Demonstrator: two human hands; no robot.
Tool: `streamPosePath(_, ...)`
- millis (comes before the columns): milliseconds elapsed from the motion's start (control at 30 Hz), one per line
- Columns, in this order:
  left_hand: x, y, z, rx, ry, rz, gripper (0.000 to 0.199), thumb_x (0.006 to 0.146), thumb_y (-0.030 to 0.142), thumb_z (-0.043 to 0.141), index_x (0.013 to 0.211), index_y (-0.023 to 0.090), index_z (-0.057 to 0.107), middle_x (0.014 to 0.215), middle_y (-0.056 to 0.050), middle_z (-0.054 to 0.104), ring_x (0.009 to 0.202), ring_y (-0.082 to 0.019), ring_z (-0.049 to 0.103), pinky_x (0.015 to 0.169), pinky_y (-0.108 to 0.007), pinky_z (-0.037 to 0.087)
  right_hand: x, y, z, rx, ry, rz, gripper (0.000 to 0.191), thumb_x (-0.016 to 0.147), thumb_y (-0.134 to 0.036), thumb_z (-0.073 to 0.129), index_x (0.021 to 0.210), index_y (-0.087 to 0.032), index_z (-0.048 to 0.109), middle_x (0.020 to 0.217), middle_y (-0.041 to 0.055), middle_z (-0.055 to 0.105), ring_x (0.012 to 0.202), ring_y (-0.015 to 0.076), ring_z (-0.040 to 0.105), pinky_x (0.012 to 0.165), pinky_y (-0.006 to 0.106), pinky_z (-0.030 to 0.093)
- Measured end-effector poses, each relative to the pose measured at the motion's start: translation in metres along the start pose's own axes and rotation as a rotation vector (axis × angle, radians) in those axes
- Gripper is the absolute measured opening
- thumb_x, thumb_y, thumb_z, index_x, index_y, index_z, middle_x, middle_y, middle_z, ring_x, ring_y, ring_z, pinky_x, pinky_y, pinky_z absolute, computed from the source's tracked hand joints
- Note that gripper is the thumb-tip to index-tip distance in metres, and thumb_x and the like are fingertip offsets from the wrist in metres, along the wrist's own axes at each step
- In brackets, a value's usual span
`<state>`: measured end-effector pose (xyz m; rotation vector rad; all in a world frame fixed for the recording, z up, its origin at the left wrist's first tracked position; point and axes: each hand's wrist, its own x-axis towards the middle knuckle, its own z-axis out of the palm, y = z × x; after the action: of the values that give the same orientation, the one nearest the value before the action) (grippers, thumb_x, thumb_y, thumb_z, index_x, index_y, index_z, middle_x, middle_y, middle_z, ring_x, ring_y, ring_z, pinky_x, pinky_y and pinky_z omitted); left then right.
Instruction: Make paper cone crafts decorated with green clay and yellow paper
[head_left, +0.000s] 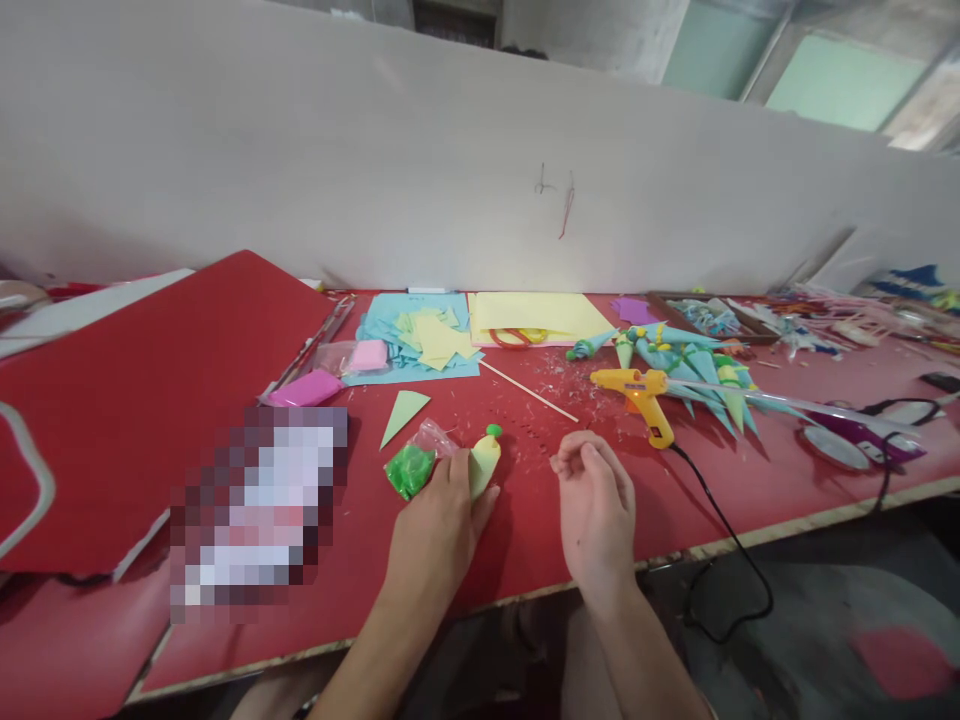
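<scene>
My left hand [441,512] is closed on a pale green paper cone [484,468], with the thumb along its near side. A yellow band and a bright green clay ball [493,430] top the cone's far end. Against the fingers of that hand lies a clear plastic bag of green clay [410,470]. My right hand [597,510] rests over the table's front part, fingers curled in and thumb pressed to them; whatever may be between them is hidden. A flat pale green paper piece [405,415] lies beyond the clay bag.
A yellow hot glue gun [637,390] lies to the right, its black cord hanging over the edge. Behind it are several finished paper cones [701,365]. Blue and yellow paper pieces [427,340], a thin wooden stick [529,390] and pink clay packs [307,388] lie farther back.
</scene>
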<state>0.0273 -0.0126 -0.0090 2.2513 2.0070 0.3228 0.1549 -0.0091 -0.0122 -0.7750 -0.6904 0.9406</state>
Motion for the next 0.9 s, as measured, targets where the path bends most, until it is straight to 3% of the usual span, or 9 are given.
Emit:
streamPosePath(133, 0.006, -0.014, -0.013, 0.069, 0.259, -0.024, 0.038, 0.084, 0.041, 0.043, 0.115, 0.02, 0.047, 0.102, -0.007, 0.061, 0.079, -0.022, 0.062, 0.051, -0.027, 0.044, 0.001, -0.001, 0.0, 0.031, 0.001, 0.038, 0.015, 0.076, -0.026, 0.054, 0.065, -0.019, 0.061, 0.063, -0.0028, 0.049, 0.059, 0.0094, 0.041, 0.059, 0.024, 0.034)
streamPosePath(233, 0.013, -0.034, -0.015, 0.177, 0.419, 0.007, 0.044, 0.08, 0.041, 0.047, 0.114, 0.013, 0.049, 0.1, -0.012, 0.06, 0.09, -0.026, 0.057, 0.065, -0.031, 0.046, 0.001, -0.001, 0.0, 0.039, -0.004, 0.056, 0.015, 0.075, -0.026, 0.054, 0.063, -0.019, 0.06, 0.062, -0.0029, 0.048, 0.058, 0.0094, 0.041, 0.057, 0.023, 0.034)
streamPosePath(300, 0.016, -0.044, -0.012, 0.255, 0.386, 0.029, 0.045, 0.077, 0.041, 0.052, 0.108, 0.009, 0.053, 0.099, -0.014, 0.06, 0.092, -0.029, 0.055, 0.068, -0.035, 0.046, 0.001, 0.0, 0.0, 0.025, -0.012, 0.06, 0.015, 0.075, -0.026, 0.054, 0.063, -0.019, 0.059, 0.062, -0.0026, 0.049, 0.058, 0.0095, 0.042, 0.056, 0.023, 0.035)
streamPosePath(467, 0.017, -0.049, -0.009, 0.284, 0.25, 0.06, 0.024, 0.08, 0.034, 0.049, 0.091, 0.015, 0.057, 0.091, -0.011, 0.063, 0.089, -0.029, 0.055, 0.071, -0.039, 0.044, -0.002, -0.001, 0.0, -0.209, -0.169, 0.165, 0.018, 0.077, -0.027, 0.051, 0.066, -0.017, 0.06, 0.06, -0.0015, 0.05, 0.056, 0.0101, 0.043, 0.051, 0.022, 0.034)
streamPosePath(533, 0.017, -0.048, -0.013, 0.231, 0.279, 0.035, 0.025, 0.082, 0.035, 0.046, 0.095, 0.016, 0.055, 0.091, -0.01, 0.062, 0.089, -0.029, 0.056, 0.073, -0.041, 0.044, -0.003, -0.003, 0.001, -0.352, -0.26, 0.128, 0.018, 0.079, -0.024, 0.048, 0.066, -0.017, 0.059, 0.062, -0.0012, 0.051, 0.056, 0.0102, 0.044, 0.051, 0.022, 0.035)
streamPosePath(633, 0.017, -0.048, -0.021, 0.024, 0.377, 0.036, 0.027, 0.082, 0.034, 0.045, 0.102, 0.016, 0.05, 0.095, -0.009, 0.06, 0.09, -0.026, 0.056, 0.075, -0.038, 0.045, -0.006, -0.006, 0.002, -0.507, -0.352, -0.038, 0.017, 0.079, -0.019, 0.047, 0.067, -0.018, 0.059, 0.066, -0.0003, 0.053, 0.061, 0.0117, 0.049, 0.056, 0.023, 0.039)
streamPosePath(767, 0.013, -0.046, -0.026, -0.185, 0.486, 0.212, 0.03, 0.081, 0.026, 0.049, 0.11, 0.019, 0.047, 0.102, -0.006, 0.054, 0.092, -0.02, 0.055, 0.075, -0.028, 0.045, -0.01, -0.008, 0.006, -0.52, -0.398, -0.213, 0.017, 0.08, -0.015, 0.047, 0.086, -0.021, 0.062, 0.08, 0.0026, 0.059, 0.075, 0.0152, 0.055, 0.068, 0.027, 0.044)
streamPosePath(900, 0.009, -0.044, -0.025, -0.196, 0.475, 0.402, 0.027, 0.08, 0.024, 0.051, 0.106, 0.02, 0.05, 0.099, -0.005, 0.053, 0.09, -0.018, 0.055, 0.07, -0.024, 0.046, -0.011, -0.009, 0.009, -0.571, -0.502, -0.227, 0.023, 0.082, -0.017, 0.047, 0.095, -0.024, 0.065, 0.094, 0.005, 0.063, 0.09, 0.018, 0.057, 0.081, 0.032, 0.044)
